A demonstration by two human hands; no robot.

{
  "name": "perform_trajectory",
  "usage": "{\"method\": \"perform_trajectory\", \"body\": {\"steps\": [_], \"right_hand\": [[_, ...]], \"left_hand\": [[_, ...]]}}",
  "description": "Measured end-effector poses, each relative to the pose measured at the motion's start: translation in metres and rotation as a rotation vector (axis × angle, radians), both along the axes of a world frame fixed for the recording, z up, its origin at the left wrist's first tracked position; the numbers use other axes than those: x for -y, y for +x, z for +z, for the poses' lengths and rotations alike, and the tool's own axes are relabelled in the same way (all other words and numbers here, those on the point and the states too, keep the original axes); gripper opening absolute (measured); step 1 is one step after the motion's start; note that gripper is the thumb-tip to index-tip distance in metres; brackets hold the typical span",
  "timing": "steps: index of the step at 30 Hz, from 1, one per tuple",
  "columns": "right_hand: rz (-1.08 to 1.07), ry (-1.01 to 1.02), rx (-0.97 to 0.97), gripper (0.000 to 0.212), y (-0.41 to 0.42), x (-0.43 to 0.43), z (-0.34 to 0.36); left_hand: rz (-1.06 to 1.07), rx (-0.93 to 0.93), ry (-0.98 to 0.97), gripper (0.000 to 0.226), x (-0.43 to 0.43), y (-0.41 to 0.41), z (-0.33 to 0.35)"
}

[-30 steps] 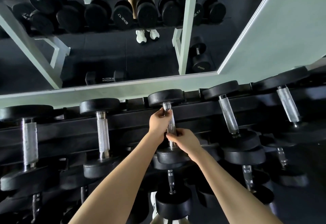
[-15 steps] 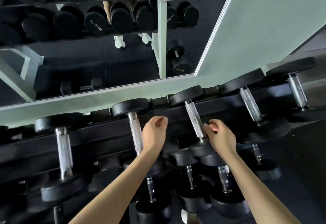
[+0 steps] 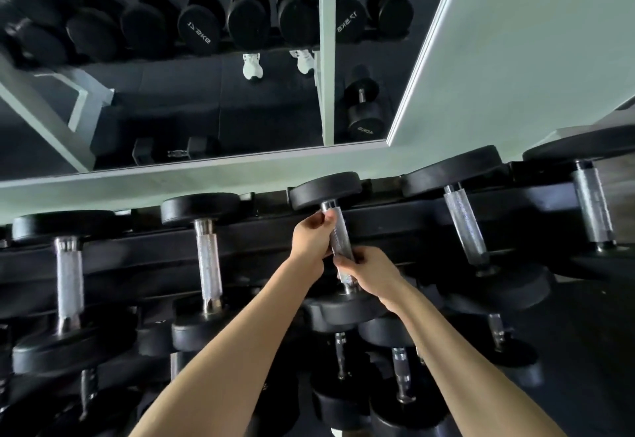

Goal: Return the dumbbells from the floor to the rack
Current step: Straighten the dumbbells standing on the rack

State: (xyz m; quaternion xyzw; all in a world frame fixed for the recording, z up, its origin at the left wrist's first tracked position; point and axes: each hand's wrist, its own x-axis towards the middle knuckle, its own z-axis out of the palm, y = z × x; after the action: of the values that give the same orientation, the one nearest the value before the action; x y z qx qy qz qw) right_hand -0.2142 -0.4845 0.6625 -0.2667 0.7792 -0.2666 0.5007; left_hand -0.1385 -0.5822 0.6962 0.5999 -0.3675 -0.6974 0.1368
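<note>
Basically a two-hand job. The dumbbell [image 3: 339,237] lies across the top tier of the rack [image 3: 240,247], in line between its neighbours, with the far head [image 3: 324,189] at the back rail and the near head [image 3: 340,311] at the front rail. Cannot tell whether its full weight is on the rails.

Hands: the left hand [image 3: 309,242] wraps the upper part of the handle, fingers curled round it just under the far head. The right hand [image 3: 371,276] wraps the lower part, just above the near head. The hands are close, with a short strip of bare handle between them.

Handling, as a judgement:
- Heavy: thick heads, and both hands are on it.
- Fully rigid, nothing flexes.
- The mass sits at the ends, so an off-centre one-hand grip would likely tip it.
- Hold it by the handle only. The heads look too wide and smooth for fingers.
- The knurling should bite well, so slip risk is low.
- Not fragile, but a drop would land on the lower-tier dumbbells [image 3: 400,371].
- Pinch risk: fingers caught between head and rail as it settles.

Looks: round matte black heads, rubber-like. The chrome handle is straight, knurled along the middle, with smooth collars at each end. No weight mark is readable on it. It follows the same pattern as the left neighbour [image 3: 208,264] and the right neighbour [image 3: 465,227].

The mirror [image 3: 206,110] behind the rack reflects a small dumbbell on the floor [image 3: 175,153], so there is probably more to return.
</note>
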Motion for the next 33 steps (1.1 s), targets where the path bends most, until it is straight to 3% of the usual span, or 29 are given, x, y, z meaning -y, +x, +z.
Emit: {"method": "perform_trajectory", "body": {"steps": [6, 10, 16, 18, 20, 24, 26, 28, 31, 33], "right_hand": [[-0.138, -0.023, 0.136, 0.026, -0.002, -0.003, 0.003], [-0.174, -0.027, 0.129, 0.050, 0.009, 0.002, 0.000], [-0.150, -0.004, 0.069, 0.048, 0.014, 0.003, 0.007], [-0.131, 0.015, 0.063, 0.040, 0.014, 0.004, 0.013], [-0.090, 0.020, 0.025, 0.034, 0.015, 0.003, 0.019], [-0.210, -0.057, -0.174, 0.040, 0.003, -0.021, 0.043], [-0.342, -0.197, -0.413, 0.028, -0.015, -0.049, 0.062], [-0.439, -0.280, -0.716, 0.018, -0.045, -0.075, 0.075], [-0.316, -0.127, -0.926, 0.028, -0.102, -0.097, 0.080], [-0.055, 0.151, -0.821, 0.045, -0.135, -0.098, 0.073]], "left_hand": [[-0.057, 0.068, -0.111, 0.025, 0.000, -0.013, 0.004], [-0.103, 0.094, -0.102, 0.021, 0.004, -0.010, 0.004], [-0.099, 0.079, -0.101, 0.007, 0.005, -0.008, 0.005], [-0.097, 0.082, -0.089, 0.029, 0.004, -0.007, 0.004], [-0.097, 0.107, -0.088, 0.033, 0.003, -0.006, 0.005], [-0.071, 0.377, -0.328, 0.033, -0.006, -0.001, 0.013], [-0.049, 0.494, -0.508, 0.026, -0.022, 0.001, 0.028], [-0.063, 0.441, -0.624, 0.018, -0.041, -0.004, 0.043], [-0.237, 0.319, -0.648, 0.018, -0.065, -0.033, 0.049], [-0.343, 0.249, -0.566, 0.025, -0.076, -0.064, 0.043]]}}
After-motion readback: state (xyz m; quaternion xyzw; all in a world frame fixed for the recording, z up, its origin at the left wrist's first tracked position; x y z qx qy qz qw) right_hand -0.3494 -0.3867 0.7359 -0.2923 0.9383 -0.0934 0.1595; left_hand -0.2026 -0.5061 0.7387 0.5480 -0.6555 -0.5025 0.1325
